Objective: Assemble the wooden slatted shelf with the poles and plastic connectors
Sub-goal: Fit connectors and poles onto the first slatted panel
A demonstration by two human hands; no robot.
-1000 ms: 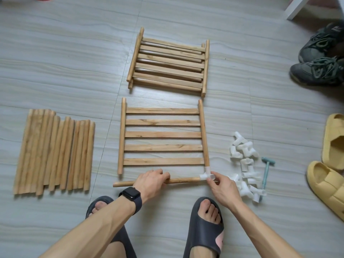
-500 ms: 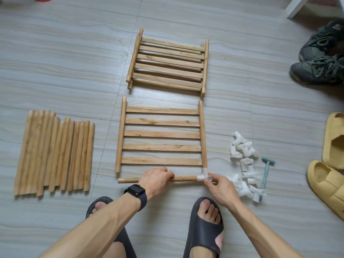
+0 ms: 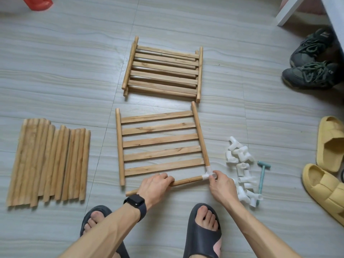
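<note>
- A wooden slatted panel (image 3: pixel 160 146) with five slats lies flat on a grey tiled floor (image 3: pixel 55 71), directly ahead of a seated person's feet in black slides (image 3: pixel 202 237).
- The top of the panel's right rail reaches almost to a stack of further slatted panels (image 3: pixel 163 71) lying beyond it; the gap there is very narrow.
- To the left, a strip of bare floor separates the panel from a flat row of loose poles (image 3: pixel 48 162).
- To the right, a narrower strip of floor separates it from a heap of white plastic connectors (image 3: pixel 242 174), with a small teal mallet (image 3: pixel 262 175) just beside the heap.
- Farther right sit yellow slippers (image 3: pixel 329 144) and dark sneakers (image 3: pixel 312 75), well apart from the work.
- A white connector (image 3: pixel 207 175) caps the near end of the right rail.
- A single pole (image 3: pixel 188 180) runs leftward from that connector along the panel's near edge, tilted, so its free left end lies near the foot of the left rail but apart from it.
- The left hand (image 3: pixel 154 187), with a black watch (image 3: pixel 136 202) on the wrist, reaches forward palm down, fingers curled over the pole near its middle.
- The right hand (image 3: pixel 222 187) reaches in from the right, its fingertips pinching the corner connector.
</note>
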